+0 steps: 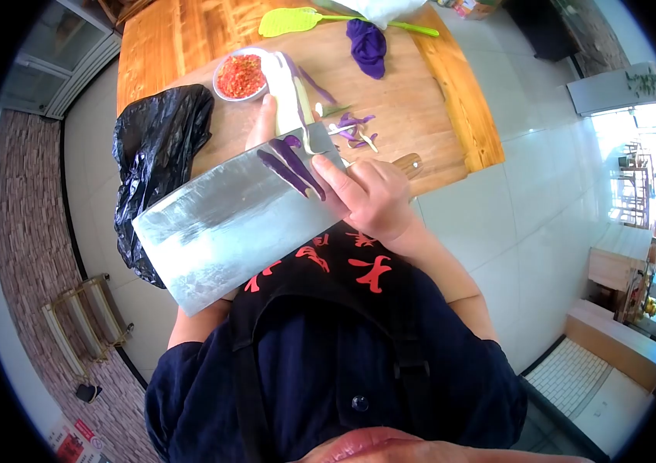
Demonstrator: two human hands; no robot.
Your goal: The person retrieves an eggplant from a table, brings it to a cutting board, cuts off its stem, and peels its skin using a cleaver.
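My right hand (374, 194) grips a wide cleaver (239, 220) near its handle, with the index finger stretched along the blade. Strips of purple peel (293, 171) lie on the blade's flat face. Beyond the blade, a pale, mostly peeled eggplant (288, 89) with some purple skin left on it rests over the board. Beside it my left hand (264, 119) shows only a thumb and part of the palm; the cleaver hides its other fingers. A bowl of chopped red pepper (241, 75) stands left of the eggplant.
The wooden cutting board (413, 116) carries purple peelings (356, 129) and a bundled purple cloth (366, 48). A black plastic bag (160, 147) hangs over the table's left edge. A green fly swatter (289, 21) lies at the back. A wooden handle (406, 163) shows near the right hand.
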